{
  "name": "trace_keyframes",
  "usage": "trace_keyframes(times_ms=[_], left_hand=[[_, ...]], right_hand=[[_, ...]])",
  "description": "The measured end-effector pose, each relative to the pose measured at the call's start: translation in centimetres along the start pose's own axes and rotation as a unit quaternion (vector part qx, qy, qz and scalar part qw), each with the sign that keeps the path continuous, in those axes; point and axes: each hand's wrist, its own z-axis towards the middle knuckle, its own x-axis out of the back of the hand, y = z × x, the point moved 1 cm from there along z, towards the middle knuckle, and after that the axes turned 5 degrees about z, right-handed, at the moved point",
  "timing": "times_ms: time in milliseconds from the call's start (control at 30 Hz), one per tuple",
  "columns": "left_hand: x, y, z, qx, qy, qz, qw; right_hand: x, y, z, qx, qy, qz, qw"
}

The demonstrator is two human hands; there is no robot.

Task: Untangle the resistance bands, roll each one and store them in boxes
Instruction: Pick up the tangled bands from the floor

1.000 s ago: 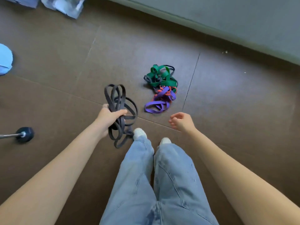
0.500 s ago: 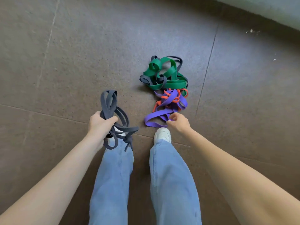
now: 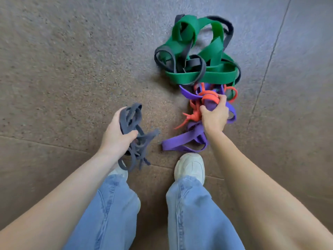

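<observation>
A tangle of resistance bands lies on the brown floor ahead of my feet. Its far part is a wide green band (image 3: 201,74) wound through with a dark grey band (image 3: 198,66). Its near part is a purple band (image 3: 183,141) knotted with a thin orange band (image 3: 193,114). My right hand (image 3: 214,117) grips the purple and orange bands at the middle of the tangle. My left hand (image 3: 115,134) holds a separate bunch of dark grey-blue band (image 3: 134,130), loops hanging below the fist. No boxes are in view.
My two legs in blue jeans and white shoes (image 3: 191,166) stand just behind the tangle. A floor seam (image 3: 266,69) runs diagonally to the right of the bands. Bare brown floor (image 3: 63,69) spreads to the left.
The camera has dropped closer to the floor. My right hand moved forward from the purple band's near edge and closed round the purple and orange bands. My left hand keeps its grey-blue bunch.
</observation>
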Motion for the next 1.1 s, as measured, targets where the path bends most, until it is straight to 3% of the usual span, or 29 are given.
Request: trace_keyframes(times_ms=[100,200,267,333,400,433,500,567,633,733,833,967,1100], left_hand=[[-0.5,1.9,-2.2,0.084,-0.024,-0.101,0.991],[0.6,4.7,-4.9,0.203,-0.254,-0.227,0.918],[1.9,5.5,-6.0,0.223,-0.321,-0.24,0.888],[2.9,5.6,-6.7,0.25,-0.27,-0.237,0.899],[3.7,5.4,-6.2,0.266,-0.16,-0.221,0.925],[4.2,5.4,-5.5,0.27,-0.089,-0.215,0.934],[5.2,5.6,-3.7,0.264,0.025,-0.195,0.944],[5.3,5.7,-1.9,0.251,0.059,-0.191,0.947],[4.8,5.8,-0.2,0.234,0.065,-0.192,0.951],[3.3,4.9,2.3,0.206,0.066,-0.186,0.959],[2.6,3.2,3.7,0.194,0.071,-0.201,0.957],[4.5,2.1,-0.2,0.25,0.114,-0.268,0.924],[10.5,5.5,-9.6,0.28,0.166,-0.32,0.89]], right_hand=[[3.4,-1.4,-7.1,0.078,-0.105,0.057,0.99],[6.7,-4.4,-13.7,0.211,-0.291,0.069,0.931],[7.6,-6.3,-15.7,0.267,-0.407,0.042,0.873],[7.9,-7.5,-15.9,0.268,-0.506,0.025,0.82],[8.3,-8.5,-14.0,0.235,-0.566,0.022,0.79],[8.3,-9.0,-12.5,0.218,-0.56,0.024,0.799],[7.3,-9.8,-8.0,0.214,-0.43,0.025,0.877],[4.8,-10.5,-3.2,0.204,-0.308,-0.033,0.929],[0.6,-11.3,0.4,0.153,-0.31,-0.076,0.935],[-6.7,-11.0,3.5,0.051,-0.272,-0.029,0.96],[-9.8,-9.8,3.5,0.093,-0.19,-0.071,0.975],[-4.9,-7.3,-2.7,0.097,-0.2,-0.066,0.973],[7.1,-10.8,-13.1,0.154,-0.228,-0.065,0.959]])
